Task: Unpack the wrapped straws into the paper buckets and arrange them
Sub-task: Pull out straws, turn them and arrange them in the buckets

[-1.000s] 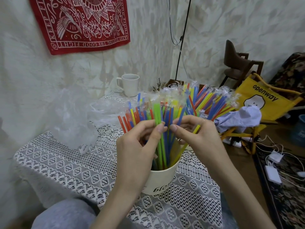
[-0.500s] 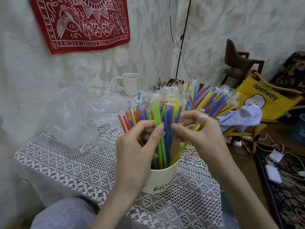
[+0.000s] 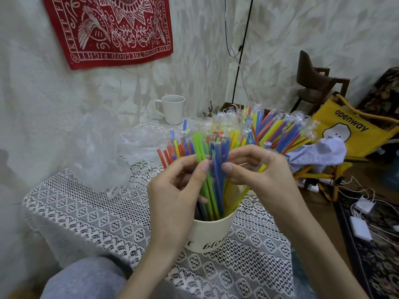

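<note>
Unwrapped straws (image 3: pixel 212 182) standing in cream paper bucket (image 3: pixel 212 233) at table (image 3: pixel 97 212) centre, long axes near upright, tops fanning toward 12. Left hand (image 3: pixel 172 201) at 9 of bundle, thumb & fingers pinching green straws. Right hand (image 3: pixel 261 180) at 3, fingers curled round blue/yellow ones. Both equally near, thumbs almost meeting. Wrapped straws (image 3: pixel 278 130) behind at 1, leaning toward 2; can't tell what holds them. Crumpled plastic wrap (image 3: pixel 97 152) at 10.
</note>
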